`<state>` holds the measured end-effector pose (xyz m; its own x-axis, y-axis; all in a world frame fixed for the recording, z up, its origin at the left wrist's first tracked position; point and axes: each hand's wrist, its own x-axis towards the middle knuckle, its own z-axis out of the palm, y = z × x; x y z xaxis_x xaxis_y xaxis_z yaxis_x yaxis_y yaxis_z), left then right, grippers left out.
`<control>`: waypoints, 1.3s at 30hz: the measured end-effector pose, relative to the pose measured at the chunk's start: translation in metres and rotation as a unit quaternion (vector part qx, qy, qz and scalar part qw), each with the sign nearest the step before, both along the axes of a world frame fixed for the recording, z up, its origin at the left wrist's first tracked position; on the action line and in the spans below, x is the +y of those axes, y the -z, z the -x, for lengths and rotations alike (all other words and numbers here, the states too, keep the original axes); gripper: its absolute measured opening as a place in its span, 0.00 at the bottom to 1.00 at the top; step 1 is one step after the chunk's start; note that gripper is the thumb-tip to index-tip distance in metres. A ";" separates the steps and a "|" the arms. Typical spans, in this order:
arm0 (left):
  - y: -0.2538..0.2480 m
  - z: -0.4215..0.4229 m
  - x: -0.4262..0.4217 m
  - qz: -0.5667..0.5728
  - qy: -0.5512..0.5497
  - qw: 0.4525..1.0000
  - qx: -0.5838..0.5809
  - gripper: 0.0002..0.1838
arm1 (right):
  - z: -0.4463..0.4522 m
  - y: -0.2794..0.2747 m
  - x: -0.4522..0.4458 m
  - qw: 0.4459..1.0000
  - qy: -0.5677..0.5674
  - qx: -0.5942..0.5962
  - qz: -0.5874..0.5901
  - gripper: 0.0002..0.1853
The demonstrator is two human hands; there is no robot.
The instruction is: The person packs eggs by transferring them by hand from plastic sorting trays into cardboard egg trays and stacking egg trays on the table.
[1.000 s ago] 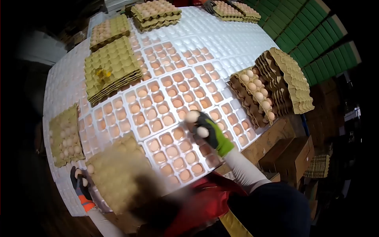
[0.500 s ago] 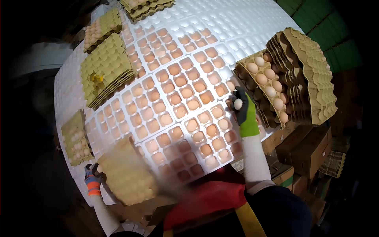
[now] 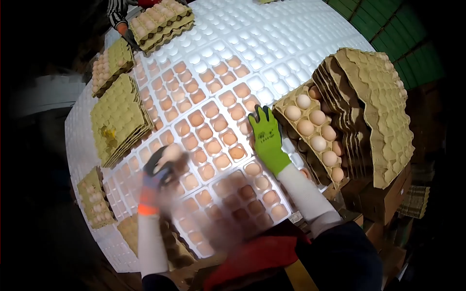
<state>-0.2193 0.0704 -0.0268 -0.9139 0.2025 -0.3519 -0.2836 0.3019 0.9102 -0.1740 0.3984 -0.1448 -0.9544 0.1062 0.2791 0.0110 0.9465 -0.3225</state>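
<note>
My left hand, in a grey glove with an orange cuff, is blurred and closed around an egg above the white plastic egg tray. My right hand wears a green glove with dark fingertips. Its fingers are stretched and spread over the right-side cells, and I see no egg in it. An egg sits in a cell to its left. Beside the hand, on its right, stands a pulp carton with several eggs in it.
Stacked pulp cartons stand on edge at the right. More carton stacks lie along the left. At the far left top, a co-worker's gloved hand touches a filled carton. Cardboard boxes sit below right.
My left hand has moved right and up from the lower-left carton with an egg. The right hand, which held a pale egg, has moved left and spread its fingers. A co-worker has appeared.
</note>
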 end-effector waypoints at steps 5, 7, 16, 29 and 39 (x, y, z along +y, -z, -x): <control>0.041 0.097 0.190 0.157 0.187 0.918 0.313 0.27 | -0.045 -0.029 -0.004 0.986 0.004 0.081 0.147 0.23; 0.048 0.120 0.254 0.312 0.202 0.878 0.302 0.24 | -0.067 -0.022 -0.004 0.977 -0.009 0.076 0.197 0.22; 0.089 0.108 0.317 0.343 0.341 0.820 0.307 0.20 | -0.108 -0.040 0.025 0.941 0.021 0.092 0.325 0.17; 0.125 0.174 0.378 0.114 0.274 0.870 0.393 0.31 | -0.132 -0.025 0.000 0.878 0.052 0.050 0.474 0.14; 0.097 0.112 0.092 -0.095 0.044 0.966 0.235 0.17 | -0.103 -0.051 -0.023 0.955 -0.168 0.016 0.245 0.16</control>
